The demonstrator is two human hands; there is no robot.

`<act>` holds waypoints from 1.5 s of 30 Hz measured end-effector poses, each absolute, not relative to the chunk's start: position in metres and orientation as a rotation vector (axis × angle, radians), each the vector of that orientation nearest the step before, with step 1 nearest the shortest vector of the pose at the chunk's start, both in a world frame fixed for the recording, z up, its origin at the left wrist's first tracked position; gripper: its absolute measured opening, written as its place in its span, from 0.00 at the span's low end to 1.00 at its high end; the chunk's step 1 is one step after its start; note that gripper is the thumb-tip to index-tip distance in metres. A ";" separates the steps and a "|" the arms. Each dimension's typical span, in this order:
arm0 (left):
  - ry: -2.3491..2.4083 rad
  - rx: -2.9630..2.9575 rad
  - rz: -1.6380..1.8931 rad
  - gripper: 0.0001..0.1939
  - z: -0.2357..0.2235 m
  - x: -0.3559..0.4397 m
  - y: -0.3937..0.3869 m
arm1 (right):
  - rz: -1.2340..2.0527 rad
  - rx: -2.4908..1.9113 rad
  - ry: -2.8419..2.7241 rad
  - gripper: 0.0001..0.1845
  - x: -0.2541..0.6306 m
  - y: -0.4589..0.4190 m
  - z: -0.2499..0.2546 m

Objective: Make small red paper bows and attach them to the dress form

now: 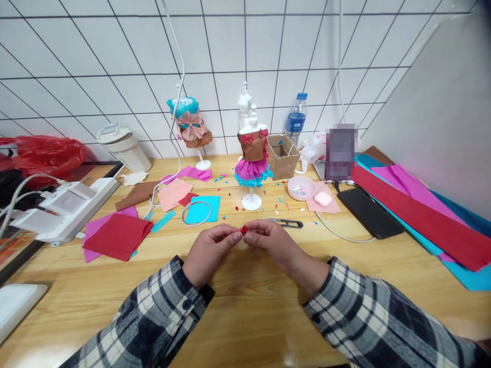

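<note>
Between the fingertips of both hands is a small piece of red paper, held above the wooden table. My left hand pinches it from the left, and my right hand pinches it from the right. Just behind my right hand lies a pair of thread snips, partly covered by the fingers. Beyond the hands stands a small mannequin in a brown top with red bows and a pink skirt edged in blue. A blue paper sheet lies behind my left hand.
Red paper squares and a power strip lie at left. A pink dish, a cardboard box, a water bottle and a black phone stand or lie to the right. Long red paper covers the right edge. Another dressed mannequin stands behind.
</note>
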State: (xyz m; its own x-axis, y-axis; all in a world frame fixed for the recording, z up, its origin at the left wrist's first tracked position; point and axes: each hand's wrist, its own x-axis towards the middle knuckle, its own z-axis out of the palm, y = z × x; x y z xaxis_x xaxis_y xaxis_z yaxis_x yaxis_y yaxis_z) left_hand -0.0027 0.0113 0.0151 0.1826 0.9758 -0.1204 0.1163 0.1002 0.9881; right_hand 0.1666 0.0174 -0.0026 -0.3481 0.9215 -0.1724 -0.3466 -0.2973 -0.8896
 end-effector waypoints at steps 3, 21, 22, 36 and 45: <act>1.087 1.175 0.896 0.12 0.013 0.000 0.009 | 1.838 -0.823 -0.958 0.16 0.167 0.017 -0.005; 1.303 1.573 0.895 0.15 0.014 -0.005 0.011 | 1.646 -1.021 -1.120 0.13 0.166 0.016 -0.003; 1.344 1.730 0.932 0.15 0.016 -0.006 0.011 | 1.641 -1.026 -1.114 0.13 0.166 0.016 -0.003; 1.367 2.324 0.968 0.06 0.016 -0.007 0.011 | 1.623 -1.057 -1.137 0.14 0.165 0.016 -0.003; 1.228 2.188 0.960 0.05 0.020 -0.007 0.010 | 1.679 -1.064 -1.146 0.14 0.168 0.016 -0.003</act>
